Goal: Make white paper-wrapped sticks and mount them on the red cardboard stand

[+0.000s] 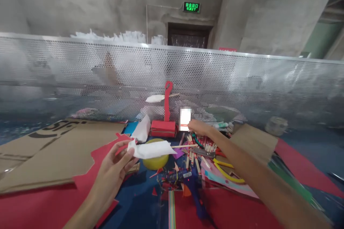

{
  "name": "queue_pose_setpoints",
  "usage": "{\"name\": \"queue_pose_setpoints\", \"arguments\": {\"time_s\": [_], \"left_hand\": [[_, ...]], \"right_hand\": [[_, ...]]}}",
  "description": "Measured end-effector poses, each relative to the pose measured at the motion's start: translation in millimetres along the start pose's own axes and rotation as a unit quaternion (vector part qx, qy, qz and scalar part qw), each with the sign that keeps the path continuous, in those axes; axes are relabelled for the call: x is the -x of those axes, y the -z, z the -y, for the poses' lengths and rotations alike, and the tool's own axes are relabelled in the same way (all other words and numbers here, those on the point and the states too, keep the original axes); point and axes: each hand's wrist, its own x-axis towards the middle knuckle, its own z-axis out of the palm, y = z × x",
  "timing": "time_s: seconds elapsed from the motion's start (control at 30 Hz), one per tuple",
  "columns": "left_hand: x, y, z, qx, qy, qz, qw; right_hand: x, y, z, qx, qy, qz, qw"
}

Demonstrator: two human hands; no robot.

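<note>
My left hand (pixel 122 159) pinches one end of a white paper piece (pixel 154 149) between thumb and fingers. A thin wooden stick (pixel 185 146) sticks out of the paper's right end. Beneath the paper sits a round yellow object (pixel 155 162), partly covered. My right hand (pixel 199 127) reaches forward to the lower right edge of a phone (pixel 185 118) with a bright screen; its fingertips are too small and hidden to read. Left of the phone stands a red hook-topped upright (pixel 167 103) on a red box (pixel 163 128), with another white paper piece (pixel 155 98) on a stick across it.
A blue glue gun (pixel 192 186) lies in front among red scraps. Yellow-handled scissors (pixel 228 171) and several red-marked wooden sticks (pixel 197 164) lie under my right forearm. Cardboard (pixel 53 150) covers the left side. A perforated metal panel (pixel 129 68) runs along the back.
</note>
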Motion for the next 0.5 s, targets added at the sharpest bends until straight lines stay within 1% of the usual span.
{"name": "queue_pose_setpoints", "arguments": {"time_s": [0.1,0.2,0.3,0.37,0.43,0.5], "left_hand": [[-4,4.8,2,-0.006,-0.008,-0.007,1.0],[-8,8.2,2,0.007,-0.017,-0.018,1.0],[-9,8.8,-1,0.013,-0.024,-0.013,1.0],[-9,8.3,-4,0.018,-0.037,-0.001,0.999],[-8,7.4,-7,0.031,-0.053,0.009,0.998],[-7,6.4,-10,0.05,-0.067,0.018,0.996]], "right_hand": [[3,20,0,-0.014,-0.009,-0.033,0.999],[8,53,6,-0.041,-0.016,-0.075,0.996],[17,90,19,-0.125,0.001,-0.193,0.973],[26,111,31,-0.157,0.015,-0.237,0.959],[37,123,44,-0.153,0.035,-0.267,0.951],[46,127,56,-0.133,0.041,-0.281,0.95]]}}
